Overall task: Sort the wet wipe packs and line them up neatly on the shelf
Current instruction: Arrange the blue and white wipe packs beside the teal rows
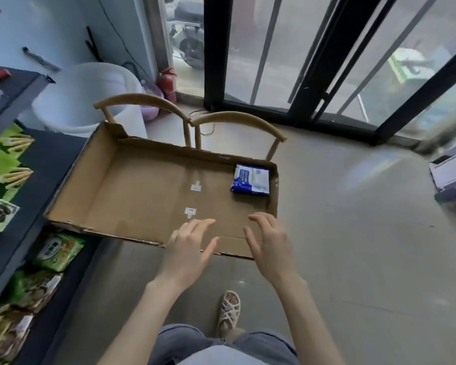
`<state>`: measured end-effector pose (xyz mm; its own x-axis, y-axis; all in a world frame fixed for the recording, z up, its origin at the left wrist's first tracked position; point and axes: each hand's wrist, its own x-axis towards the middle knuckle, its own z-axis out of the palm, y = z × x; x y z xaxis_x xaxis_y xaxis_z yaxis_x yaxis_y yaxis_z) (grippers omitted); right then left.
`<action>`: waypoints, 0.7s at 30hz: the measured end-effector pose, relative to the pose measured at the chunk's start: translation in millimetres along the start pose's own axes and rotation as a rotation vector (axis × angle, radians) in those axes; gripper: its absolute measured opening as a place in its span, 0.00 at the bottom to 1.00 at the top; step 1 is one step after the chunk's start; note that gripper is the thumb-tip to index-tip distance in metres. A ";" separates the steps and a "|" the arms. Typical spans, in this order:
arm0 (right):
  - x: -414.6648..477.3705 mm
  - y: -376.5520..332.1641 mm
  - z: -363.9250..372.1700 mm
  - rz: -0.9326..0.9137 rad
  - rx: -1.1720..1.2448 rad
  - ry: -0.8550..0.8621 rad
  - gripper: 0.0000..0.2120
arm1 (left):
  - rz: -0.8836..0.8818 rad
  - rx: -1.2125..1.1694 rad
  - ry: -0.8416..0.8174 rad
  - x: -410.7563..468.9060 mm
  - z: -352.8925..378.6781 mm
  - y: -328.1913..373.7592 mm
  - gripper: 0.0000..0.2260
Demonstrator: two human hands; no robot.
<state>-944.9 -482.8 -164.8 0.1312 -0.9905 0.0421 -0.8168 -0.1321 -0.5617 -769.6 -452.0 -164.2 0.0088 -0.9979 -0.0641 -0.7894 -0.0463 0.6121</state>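
Note:
A blue and white wet wipe pack (251,179) lies flat in the far right corner of a shallow cardboard tray (95,185). The tray rests on two wooden chairs. My left hand (192,247) hovers over the tray's near edge with fingers spread and holds nothing. My right hand (270,239) is beside it, fingers loosely bent and spread, also holding nothing, a little short of the pack.
A dark shelf unit (24,196) stands at the left with green snack packs (57,251) on its levels. Behind the tray are the chair backs (192,122), a white bucket (90,93) and a red fire extinguisher (167,84). Glass doors (327,61) close off the far side.

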 end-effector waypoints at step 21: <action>212.9 142.7 39.7 0.368 0.103 -0.179 0.15 | -0.150 -0.036 -0.252 255.2 105.0 4.3 0.16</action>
<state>-1011.2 -711.0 -268.7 -0.0561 -0.9473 -0.3155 -0.7681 0.2428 -0.5925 -835.1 -702.1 -260.7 -0.0325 -0.9373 -0.3471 -0.7685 -0.1987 0.6082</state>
